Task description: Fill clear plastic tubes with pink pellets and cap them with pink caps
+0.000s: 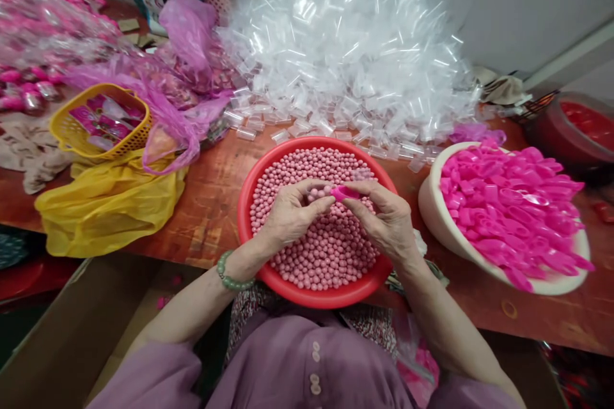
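1. Red basin [244, 208] holds pink beads [330, 252]; white bowl [432, 214] holds magenta caps [508, 204].
2. Glossy magenta piece [344, 192], small, sits above the basin, pinched between fingertips of left hand [288, 214] and right hand [389, 222].

No readable text anywhere. Print on the pink packets [96, 118] in the yellow basket [67, 135], far left, is too blurred to make out.
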Demonstrator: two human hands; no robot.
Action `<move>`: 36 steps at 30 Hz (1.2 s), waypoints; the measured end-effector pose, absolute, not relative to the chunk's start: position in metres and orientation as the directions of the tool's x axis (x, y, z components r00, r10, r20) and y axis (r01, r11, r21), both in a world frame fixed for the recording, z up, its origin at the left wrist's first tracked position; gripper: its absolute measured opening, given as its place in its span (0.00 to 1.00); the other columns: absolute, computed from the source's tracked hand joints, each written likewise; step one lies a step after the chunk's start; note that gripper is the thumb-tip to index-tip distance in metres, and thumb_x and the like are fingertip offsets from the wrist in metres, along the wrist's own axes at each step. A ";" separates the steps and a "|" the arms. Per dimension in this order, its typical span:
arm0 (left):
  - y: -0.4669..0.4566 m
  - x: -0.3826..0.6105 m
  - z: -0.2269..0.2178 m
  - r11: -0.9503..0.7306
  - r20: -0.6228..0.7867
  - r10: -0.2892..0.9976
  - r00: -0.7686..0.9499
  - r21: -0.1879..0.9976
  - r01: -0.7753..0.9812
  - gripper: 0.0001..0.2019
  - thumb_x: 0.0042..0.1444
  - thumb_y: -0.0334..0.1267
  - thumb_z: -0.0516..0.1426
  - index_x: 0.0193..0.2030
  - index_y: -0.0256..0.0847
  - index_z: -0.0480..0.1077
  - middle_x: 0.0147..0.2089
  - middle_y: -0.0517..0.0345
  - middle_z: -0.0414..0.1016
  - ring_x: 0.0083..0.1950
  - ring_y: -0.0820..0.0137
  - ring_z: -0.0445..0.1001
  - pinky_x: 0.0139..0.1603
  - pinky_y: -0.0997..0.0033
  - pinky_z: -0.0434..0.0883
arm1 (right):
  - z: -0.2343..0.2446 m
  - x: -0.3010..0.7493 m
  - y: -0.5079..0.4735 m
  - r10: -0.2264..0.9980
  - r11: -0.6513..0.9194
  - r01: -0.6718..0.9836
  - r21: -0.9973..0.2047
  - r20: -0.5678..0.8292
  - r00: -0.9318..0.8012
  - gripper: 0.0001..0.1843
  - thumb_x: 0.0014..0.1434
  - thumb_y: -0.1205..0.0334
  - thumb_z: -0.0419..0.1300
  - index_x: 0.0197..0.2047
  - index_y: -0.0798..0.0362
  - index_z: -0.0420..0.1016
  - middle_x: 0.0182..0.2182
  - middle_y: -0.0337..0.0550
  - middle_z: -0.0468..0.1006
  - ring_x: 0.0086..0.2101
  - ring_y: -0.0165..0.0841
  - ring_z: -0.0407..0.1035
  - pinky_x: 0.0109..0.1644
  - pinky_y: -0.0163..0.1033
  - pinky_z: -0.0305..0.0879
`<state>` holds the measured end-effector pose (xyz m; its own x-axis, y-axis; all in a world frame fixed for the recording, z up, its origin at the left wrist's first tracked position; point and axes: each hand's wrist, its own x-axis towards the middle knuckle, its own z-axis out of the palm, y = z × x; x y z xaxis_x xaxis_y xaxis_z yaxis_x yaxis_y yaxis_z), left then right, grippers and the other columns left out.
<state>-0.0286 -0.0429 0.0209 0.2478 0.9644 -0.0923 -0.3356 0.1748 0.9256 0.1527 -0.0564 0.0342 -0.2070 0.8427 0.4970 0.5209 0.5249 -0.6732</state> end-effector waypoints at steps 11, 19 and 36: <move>-0.040 -0.035 0.014 0.237 -0.167 0.969 0.184 0.841 -0.487 0.15 0.41 0.37 0.73 0.35 0.35 0.79 0.28 0.65 0.68 0.29 0.82 0.66 0.32 0.83 0.69 | 0.015 0.137 -0.053 0.564 0.678 0.734 -0.026 0.659 -0.498 0.28 0.66 0.62 0.61 0.65 0.64 0.64 0.45 0.61 0.83 0.43 0.42 0.79 0.46 0.43 0.79; -0.040 -0.039 0.014 0.199 -0.080 0.943 0.322 0.913 -0.356 0.14 0.47 0.39 0.69 0.40 0.37 0.80 0.32 0.61 0.72 0.34 0.76 0.69 0.39 0.74 0.70 | 0.033 0.146 -0.048 0.847 0.532 0.589 -0.609 0.376 -0.376 0.10 0.69 0.56 0.56 0.49 0.52 0.72 0.38 0.44 0.82 0.35 0.33 0.77 0.40 0.37 0.73; -0.036 -0.045 0.010 0.197 -0.085 0.904 0.418 0.953 -0.232 0.11 0.51 0.40 0.66 0.38 0.37 0.78 0.30 0.63 0.67 0.32 0.76 0.61 0.35 0.73 0.59 | 0.022 0.153 -0.038 0.922 0.373 0.506 -0.778 0.253 -0.292 0.15 0.64 0.53 0.63 0.50 0.51 0.78 0.37 0.43 0.83 0.35 0.33 0.77 0.40 0.39 0.75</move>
<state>-0.0449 -0.0362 0.0096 0.4184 0.9043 -0.0850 -0.2316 0.1967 0.9527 0.1530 -0.0379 0.0217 -0.2918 0.9224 0.2529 0.5057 0.3732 -0.7778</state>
